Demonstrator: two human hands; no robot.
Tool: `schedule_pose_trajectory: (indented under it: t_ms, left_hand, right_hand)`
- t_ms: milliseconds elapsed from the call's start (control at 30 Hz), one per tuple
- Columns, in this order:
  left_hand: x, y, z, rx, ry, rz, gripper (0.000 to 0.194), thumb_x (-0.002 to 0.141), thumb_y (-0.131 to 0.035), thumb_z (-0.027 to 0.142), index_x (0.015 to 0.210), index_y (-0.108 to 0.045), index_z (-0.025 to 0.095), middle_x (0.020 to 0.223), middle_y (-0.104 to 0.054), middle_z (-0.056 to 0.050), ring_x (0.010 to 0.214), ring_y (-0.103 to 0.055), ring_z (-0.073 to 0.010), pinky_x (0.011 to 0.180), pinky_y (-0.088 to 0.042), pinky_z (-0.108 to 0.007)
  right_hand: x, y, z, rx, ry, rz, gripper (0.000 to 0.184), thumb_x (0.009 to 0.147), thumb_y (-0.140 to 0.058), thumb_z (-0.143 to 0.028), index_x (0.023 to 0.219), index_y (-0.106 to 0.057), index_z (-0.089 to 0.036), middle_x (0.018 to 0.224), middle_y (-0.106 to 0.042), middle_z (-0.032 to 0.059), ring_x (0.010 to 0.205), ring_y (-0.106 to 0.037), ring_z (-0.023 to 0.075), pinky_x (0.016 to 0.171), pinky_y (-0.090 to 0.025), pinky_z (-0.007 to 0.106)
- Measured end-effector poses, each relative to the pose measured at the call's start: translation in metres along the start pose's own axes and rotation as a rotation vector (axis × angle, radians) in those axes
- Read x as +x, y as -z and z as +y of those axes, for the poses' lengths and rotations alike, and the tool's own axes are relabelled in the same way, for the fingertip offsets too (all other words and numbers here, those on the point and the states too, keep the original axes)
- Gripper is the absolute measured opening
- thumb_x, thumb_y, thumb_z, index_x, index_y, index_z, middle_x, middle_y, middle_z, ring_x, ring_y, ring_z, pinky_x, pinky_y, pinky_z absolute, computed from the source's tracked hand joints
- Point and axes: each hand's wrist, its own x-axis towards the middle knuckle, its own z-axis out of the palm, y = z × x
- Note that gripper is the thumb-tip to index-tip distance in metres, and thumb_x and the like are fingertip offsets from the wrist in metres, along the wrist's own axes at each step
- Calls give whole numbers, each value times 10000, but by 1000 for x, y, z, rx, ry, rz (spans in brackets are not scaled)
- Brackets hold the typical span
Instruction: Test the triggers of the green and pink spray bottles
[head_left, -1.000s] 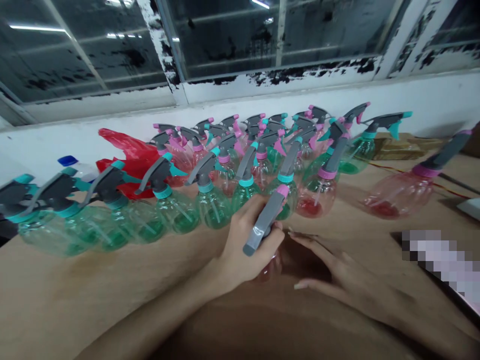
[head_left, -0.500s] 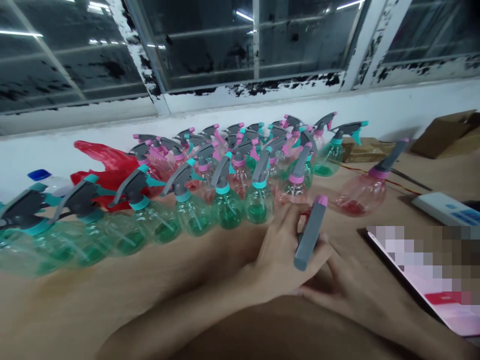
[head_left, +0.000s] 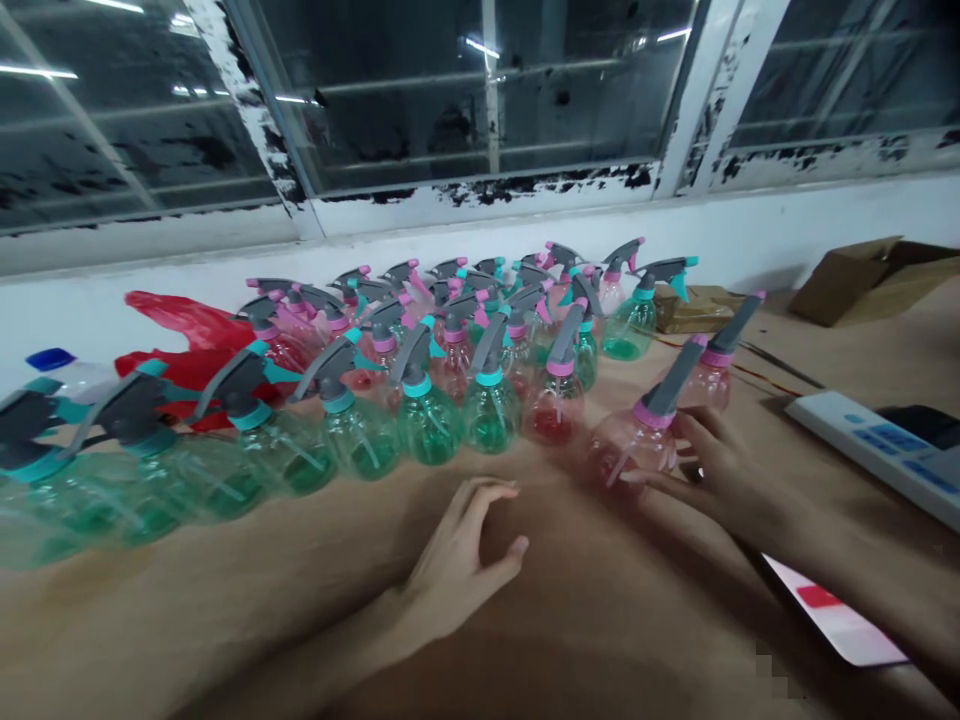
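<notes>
My right hand [head_left: 716,470] is curled round the body of a pink transparent spray bottle [head_left: 626,448] with a grey trigger head and a pink collar. The bottle stands tilted on the brown table [head_left: 225,600], just right of the front row of bottles. Another pink spray bottle [head_left: 716,365] stands close behind it. My left hand [head_left: 457,560] rests low over the table near the middle, fingers apart and loosely bent, holding nothing.
Several rows of green and pink spray bottles [head_left: 420,390] run along the wall under a window. A red plastic bag [head_left: 187,340] and a blue-capped white bottle [head_left: 64,372] lie at the left. A cardboard box [head_left: 862,280], a white keypad device [head_left: 877,450] and a white card [head_left: 832,620] are at the right.
The pink bottle has gone from my left hand to my right hand and moved right and away, down to the table. My left hand has let go and opened.
</notes>
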Motion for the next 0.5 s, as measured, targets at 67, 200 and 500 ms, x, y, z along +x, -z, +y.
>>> schedule_pose_trajectory:
  t_ms: [67, 200, 500]
  left_hand:
    - [-4, 0, -3, 22, 21, 17, 328, 824, -532, 138, 1110, -441, 270, 1192, -485, -22, 1144, -456, -192, 988, -358, -395]
    - [-5, -1, -6, 35, 48, 44, 292, 830, -514, 123, 1076, -459, 271, 1158, -514, -14, 1093, -495, -195, 940, -392, -389]
    - [1, -4, -9, 46, 24, 65, 270, 823, -500, 101, 1038, -482, 263, 1113, -542, -13, 1048, -522, -199, 912, -411, -403]
  right_hand:
    - [8, 0, 8, -3, -8, 9, 462, 761, -555, -551, 1051, -499, -195, 1003, -530, 136, 911, -563, 281, 763, -515, 430]
    - [22, 2, 11, -25, -35, 29, 482, 778, -529, -541, 1080, -477, -169, 986, -575, 150, 916, -567, 296, 784, -492, 444]
    - [39, -8, 23, -75, -44, 33, 485, 792, -485, -473, 1140, -453, -137, 1016, -601, 189, 945, -580, 331, 784, -475, 468]
